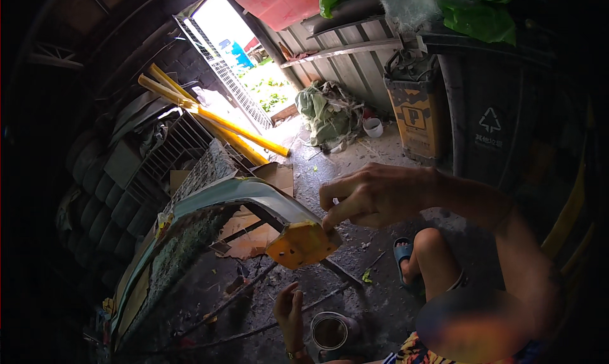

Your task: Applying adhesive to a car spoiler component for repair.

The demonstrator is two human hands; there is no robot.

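Note:
A long curved panel (238,191) with a smooth pale grey-green face arches from the lower left to the middle, and its near end is a yellow piece (298,246) with small holes. My right hand (377,198) reaches in from the right with curled fingers, their tips at the upper edge of that yellow end. Whatever lies between those fingertips is too small to make out. Below the yellow end is my left hand (290,313), fingers apart and slightly bent, apart from the panel. A round bucket (354,331) with a pale rim stands beside it.
Yellow poles (244,134) lean near the bright doorway. Flattened cardboard (244,237) and thin bars lie under the panel. A green cloth heap (320,113), a small white pot (373,128), a yellow-and-black box (415,119) and a dark bin (485,110) line the far wall.

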